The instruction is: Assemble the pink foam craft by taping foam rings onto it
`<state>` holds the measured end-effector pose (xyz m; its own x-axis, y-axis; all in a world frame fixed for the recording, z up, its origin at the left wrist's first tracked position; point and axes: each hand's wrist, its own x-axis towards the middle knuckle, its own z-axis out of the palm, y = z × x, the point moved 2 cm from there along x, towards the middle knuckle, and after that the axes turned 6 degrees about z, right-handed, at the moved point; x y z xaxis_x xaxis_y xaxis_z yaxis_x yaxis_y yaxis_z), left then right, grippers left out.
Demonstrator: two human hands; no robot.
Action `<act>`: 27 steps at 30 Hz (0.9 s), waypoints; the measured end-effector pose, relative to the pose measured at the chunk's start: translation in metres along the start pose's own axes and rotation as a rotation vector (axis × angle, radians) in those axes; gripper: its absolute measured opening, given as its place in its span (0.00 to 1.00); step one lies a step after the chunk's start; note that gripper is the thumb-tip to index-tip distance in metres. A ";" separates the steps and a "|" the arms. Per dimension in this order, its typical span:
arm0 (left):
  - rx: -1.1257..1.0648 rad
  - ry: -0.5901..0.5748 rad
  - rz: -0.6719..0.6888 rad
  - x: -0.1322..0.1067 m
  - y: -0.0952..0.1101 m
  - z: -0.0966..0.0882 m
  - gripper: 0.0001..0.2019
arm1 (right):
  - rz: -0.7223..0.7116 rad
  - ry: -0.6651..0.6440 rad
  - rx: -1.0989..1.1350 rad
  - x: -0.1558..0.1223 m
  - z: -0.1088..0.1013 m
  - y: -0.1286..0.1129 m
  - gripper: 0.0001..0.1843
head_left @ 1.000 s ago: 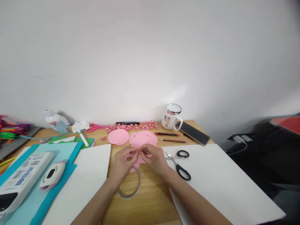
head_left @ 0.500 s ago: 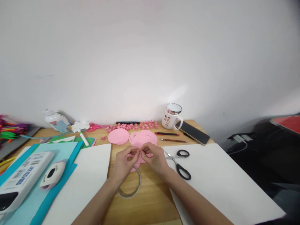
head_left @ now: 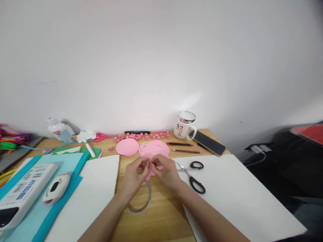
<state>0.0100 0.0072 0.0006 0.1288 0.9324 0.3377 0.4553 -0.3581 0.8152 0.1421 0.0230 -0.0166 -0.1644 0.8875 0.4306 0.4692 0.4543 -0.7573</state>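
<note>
1. Pinching small pink piece (head_left: 149,161) with left hand (head_left: 135,173); grip clenched thumb-to-finger, piece mostly hidden by fingers, shape too small to tell.
2. Pinching same piece from other side with right hand (head_left: 165,169); grip clenched too, fingertips meeting above near edge of pink cutouts (head_left: 155,148), mid-worktop (head_left: 164,218).
3. Below hands, on worktop: grey ring (head_left: 137,211), partly covered by left hand and wrist.
4. Just left of cutouts: stack of pink circles (head_left: 128,147). Behind: cluster of little pink curls (head_left: 137,136), black marker (head_left: 137,132) alongside.
5. Right of right hand: black-handled scissors (head_left: 186,170), blades spread, lying on white sheet (head_left: 239,198).
6. Back right: white mug (head_left: 183,130), upright, near phone (head_left: 209,144); in front, red-and-black pen (head_left: 179,144) and pencil (head_left: 186,151).
7. Far left: white box (head_left: 27,195) and small white device (head_left: 57,189), both on blue paper (head_left: 68,164).
</note>
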 end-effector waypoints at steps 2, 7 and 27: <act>0.007 -0.009 0.009 0.000 0.001 0.001 0.08 | 0.000 0.013 -0.006 0.000 0.000 0.000 0.05; 0.009 -0.017 0.008 0.000 -0.001 0.002 0.09 | -0.004 0.031 -0.006 0.000 -0.001 -0.001 0.05; -0.224 -0.040 -0.140 -0.001 0.001 0.006 0.10 | -0.074 0.052 -0.040 -0.001 -0.001 -0.005 0.05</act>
<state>0.0153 0.0065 -0.0017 0.1154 0.9731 0.1993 0.2657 -0.2235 0.9378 0.1409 0.0198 -0.0132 -0.1551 0.8460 0.5101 0.4917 0.5139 -0.7029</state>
